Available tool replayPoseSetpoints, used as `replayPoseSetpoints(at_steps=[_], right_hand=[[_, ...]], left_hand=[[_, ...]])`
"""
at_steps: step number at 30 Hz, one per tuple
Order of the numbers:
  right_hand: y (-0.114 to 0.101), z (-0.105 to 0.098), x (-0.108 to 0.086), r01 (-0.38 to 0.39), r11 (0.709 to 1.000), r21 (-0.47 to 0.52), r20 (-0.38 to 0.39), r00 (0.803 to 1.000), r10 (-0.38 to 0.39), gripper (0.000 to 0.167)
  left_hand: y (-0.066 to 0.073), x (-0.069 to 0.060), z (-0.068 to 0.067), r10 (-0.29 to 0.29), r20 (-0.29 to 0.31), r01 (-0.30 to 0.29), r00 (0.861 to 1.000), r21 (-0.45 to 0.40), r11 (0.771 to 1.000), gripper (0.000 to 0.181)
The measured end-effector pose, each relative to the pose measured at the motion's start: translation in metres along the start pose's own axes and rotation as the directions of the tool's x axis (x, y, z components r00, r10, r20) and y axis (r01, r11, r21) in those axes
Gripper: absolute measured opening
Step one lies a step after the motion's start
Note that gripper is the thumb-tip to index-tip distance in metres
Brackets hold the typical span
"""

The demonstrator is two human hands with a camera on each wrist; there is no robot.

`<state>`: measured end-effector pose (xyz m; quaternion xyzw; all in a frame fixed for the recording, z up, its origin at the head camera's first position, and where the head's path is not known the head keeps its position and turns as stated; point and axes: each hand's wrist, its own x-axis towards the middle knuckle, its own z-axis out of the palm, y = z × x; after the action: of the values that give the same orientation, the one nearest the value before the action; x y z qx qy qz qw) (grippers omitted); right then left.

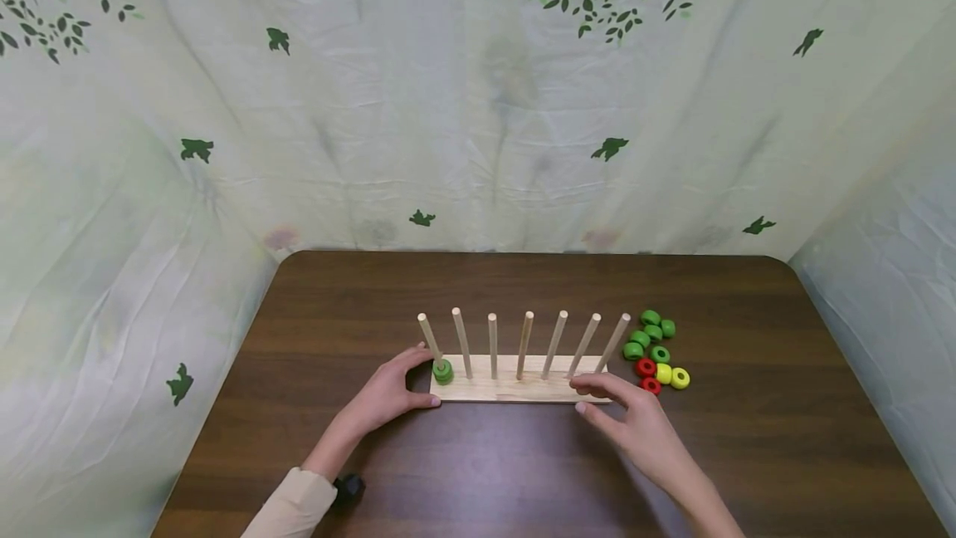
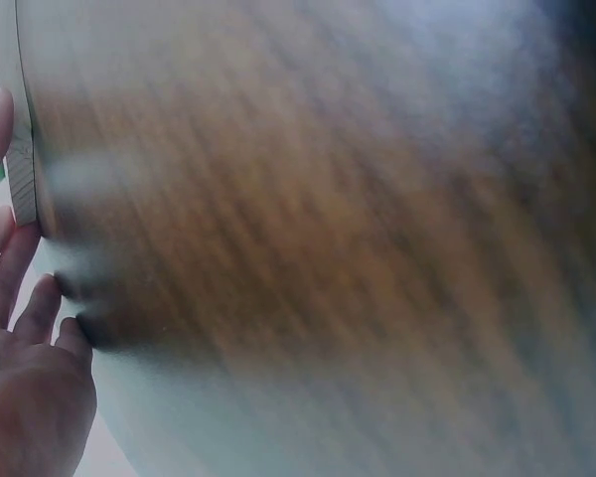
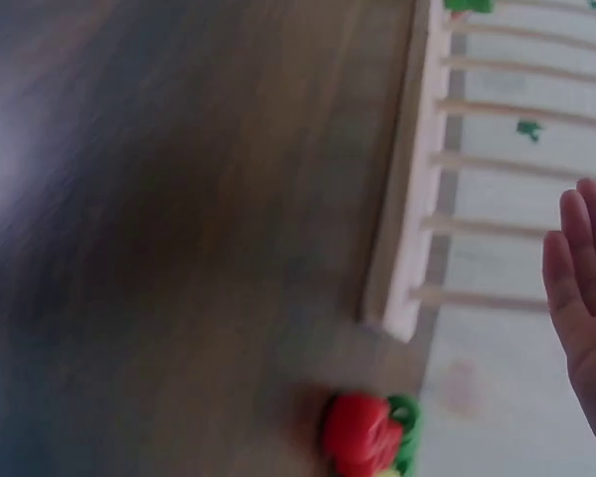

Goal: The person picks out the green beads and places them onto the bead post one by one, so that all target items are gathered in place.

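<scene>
A pale wooden pegboard [image 1: 515, 389] with a row of several upright pegs lies on the table. Green beads [image 1: 443, 378] are stacked low on its leftmost peg. My left hand [image 1: 384, 395] grips the board's left end, thumb at the front edge and fingers behind; in the left wrist view, the hand [image 2: 40, 388] spans that end. Over the board's right end hovers my right hand [image 1: 638, 426], thumb and fingers apart with nothing visible between them. The right wrist view shows the right hand [image 3: 591, 308] with straight fingers beside the pegs.
Right of the board lie several loose green beads [image 1: 653, 333], two red beads [image 1: 651, 387] and two yellow beads [image 1: 663, 373]. The brown wooden table [image 1: 358, 297] meets a leaf-printed curtain [image 1: 463, 131] behind. A black object [image 1: 348, 488] sits at the left wrist.
</scene>
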<state>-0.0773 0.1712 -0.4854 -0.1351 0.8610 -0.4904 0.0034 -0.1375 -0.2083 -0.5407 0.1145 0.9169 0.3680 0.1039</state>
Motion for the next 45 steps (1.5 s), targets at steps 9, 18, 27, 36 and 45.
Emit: replayPoseSetpoints(at_steps=[9, 18, 27, 36, 45], right_hand=[[0.027, -0.020, -0.011, -0.057, 0.998, -0.034, -0.089, 0.995, 0.054, 0.030], [0.048, -0.042, -0.010, -0.033, 0.993, -0.111, -0.189, 0.982, 0.012, 0.031], [0.066, -0.057, -0.001, -0.089, 0.971, -0.221, -0.230, 0.972, 0.037, 0.029], [0.079, -0.070, 0.012, -0.167, 0.954, -0.250, -0.216, 0.970, 0.113, 0.035], [0.096, -0.072, 0.024, -0.226, 0.933, -0.281, -0.192, 0.965, 0.177, 0.034]], left_hand=[[0.001, 0.000, 0.000, -0.009, 0.004, 0.009, 1.000, -0.004, 1.000, 0.074], [0.000, -0.001, 0.000, -0.003, 0.001, 0.003, 1.000, -0.001, 1.000, 0.073], [-0.002, -0.002, 0.000, 0.001, 0.001, -0.001, 1.000, -0.007, 1.000, 0.074], [-0.004, -0.002, 0.001, 0.009, -0.003, -0.009, 1.000, -0.011, 1.000, 0.074], [-0.004, -0.002, 0.001, 0.010, -0.005, -0.010, 1.000, -0.011, 1.000, 0.073]])
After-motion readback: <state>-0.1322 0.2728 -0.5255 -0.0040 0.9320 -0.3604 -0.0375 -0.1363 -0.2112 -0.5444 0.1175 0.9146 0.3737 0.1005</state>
